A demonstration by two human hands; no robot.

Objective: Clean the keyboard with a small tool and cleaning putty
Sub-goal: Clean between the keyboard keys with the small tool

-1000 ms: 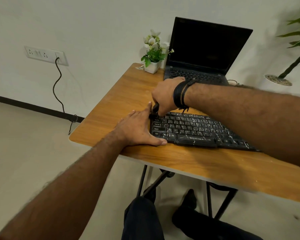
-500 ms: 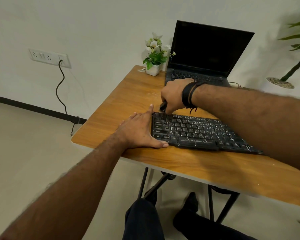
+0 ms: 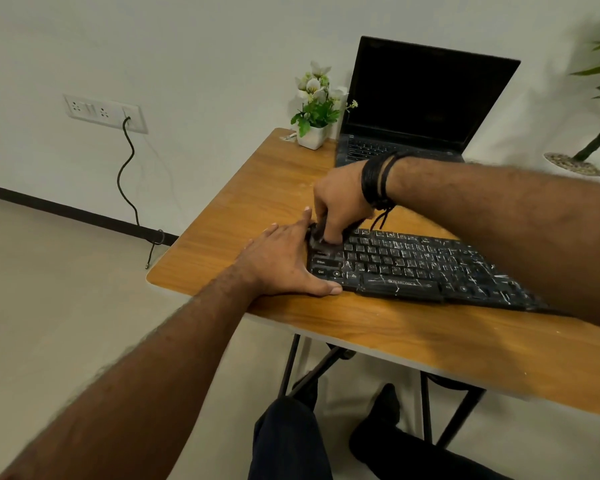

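My left hand (image 3: 284,261): flat, steadying keyboard (image 3: 416,265) end on worktop (image 3: 257,188). My right hand (image 3: 340,202): gripping small dark tool (image 3: 317,233) at far-left keys.

Wooden folding worktop (image 3: 243,209): bears black keyboard (image 3: 420,265), open laptop (image 3: 423,98), small white potted flower plant (image 3: 314,110).

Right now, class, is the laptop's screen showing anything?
No: the laptop stands open at the back of the table, but its screen is plain black.
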